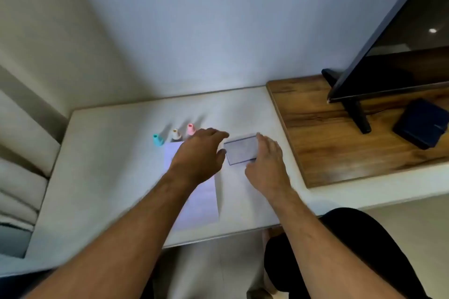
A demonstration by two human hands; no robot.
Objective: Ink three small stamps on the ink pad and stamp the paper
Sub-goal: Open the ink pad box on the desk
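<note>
Three small stamps stand in a row on the white table: a teal stamp (pixel 158 140), a white stamp (pixel 175 134) and a pink stamp (pixel 190 129). A white sheet of paper (pixel 199 199) lies below them, partly under my left arm. Right of the paper lies the rectangular ink pad (pixel 240 149) with its lid on. My left hand (pixel 201 155) hovers at the pad's left edge, fingers apart, thumb near the edge. My right hand (pixel 267 160) is at the pad's right edge, fingers spread. Whether either hand touches the pad is unclear; the picture is blurred.
A wooden board (pixel 315 141) lies on the right with a black monitor (pixel 393 43) on a stand and a dark blue box (pixel 421 126). A pale sofa (pixel 21 153) borders the table's left side. The table's front edge (pixel 218 235) is near my knee.
</note>
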